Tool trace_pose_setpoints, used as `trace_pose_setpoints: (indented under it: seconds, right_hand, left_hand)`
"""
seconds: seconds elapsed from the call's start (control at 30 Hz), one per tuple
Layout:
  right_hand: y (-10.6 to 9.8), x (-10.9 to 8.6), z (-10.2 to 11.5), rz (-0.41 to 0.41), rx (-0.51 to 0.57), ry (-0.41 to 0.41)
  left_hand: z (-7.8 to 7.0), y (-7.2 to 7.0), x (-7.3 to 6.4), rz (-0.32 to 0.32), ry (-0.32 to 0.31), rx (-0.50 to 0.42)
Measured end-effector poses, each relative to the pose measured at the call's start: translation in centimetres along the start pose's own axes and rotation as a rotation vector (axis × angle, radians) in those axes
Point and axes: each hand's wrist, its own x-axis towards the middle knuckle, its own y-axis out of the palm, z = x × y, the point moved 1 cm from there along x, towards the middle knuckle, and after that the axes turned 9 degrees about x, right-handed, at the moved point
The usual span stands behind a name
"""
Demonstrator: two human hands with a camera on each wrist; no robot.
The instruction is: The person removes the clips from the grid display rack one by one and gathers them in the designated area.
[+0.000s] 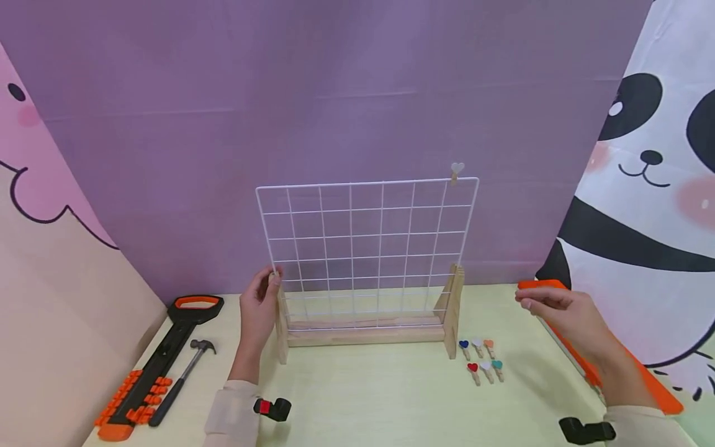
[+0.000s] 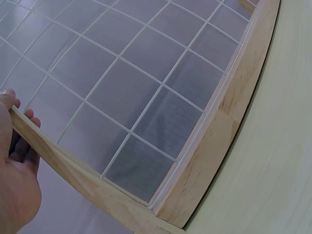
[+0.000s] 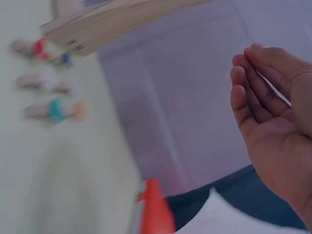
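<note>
A white wire grid (image 1: 365, 236) stands upright in a wooden base (image 1: 368, 336) with a side post at each end. My left hand (image 1: 260, 298) pinches the top of the left wooden post (image 2: 73, 180), thumb in front and fingers behind. At the grid's top right corner, a small clothespin with a white heart (image 1: 457, 169) is clipped to the rim. My right hand (image 1: 564, 313) hovers at the right above the table, with nothing in its loosely bent fingers (image 3: 253, 87). Several heart clothespins, including a red one (image 1: 473, 370) and a teal one (image 1: 498, 367), lie beside the right post.
On the left lie a black and orange saw-like tool (image 1: 162, 360), a claw hammer (image 1: 184, 379) and several orange clips (image 1: 153, 397). An orange-handled long tool (image 1: 637, 366) lies under the right forearm. A purple cloth (image 1: 357, 93) hangs behind the table.
</note>
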Motion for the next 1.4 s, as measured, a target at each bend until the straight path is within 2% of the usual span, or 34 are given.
trace_pose_setpoints:
  seconds: [0.1, 0.2, 0.33, 0.57, 0.9, 1.07, 1.4]
  right_hand:
    - [-0.9, 1.9, 2.8, -0.023, -0.038, -0.033]
    - [-1.6, 3.7, 5.5, -0.056, -0.081, -0.018]
    - [-2.4, 5.8, 8.7, -0.097, -0.115, -0.024]
    - [-3.2, 8.4, 12.8, -0.135, -0.057, -0.056]
    - [-2.6, 10.7, 16.3, -0.131, 0.007, -0.090]
    - [-2.1, 11.5, 17.4, -0.107, 0.020, -0.089]
    - [-0.3, 13.3, 19.4, -0.059, 0.028, -0.156]
  left_hand:
    - [0.0, 0.0, 0.1, 0.003, -0.012, -0.004]
    - [0.0, 0.0, 0.1, 0.003, -0.022, 0.000]
    - [-0.1, 0.1, 0.3, -0.003, -0.005, -0.012]
    - [-0.1, 0.5, 0.3, 0.004, 0.008, -0.025]
    - [0.1, 0.5, 0.1, 0.008, -0.026, -0.010]
    - [0.0, 0.4, 0.1, 0.012, -0.023, -0.016]
    - [0.1, 0.0, 0.1, 0.002, -0.025, -0.003]
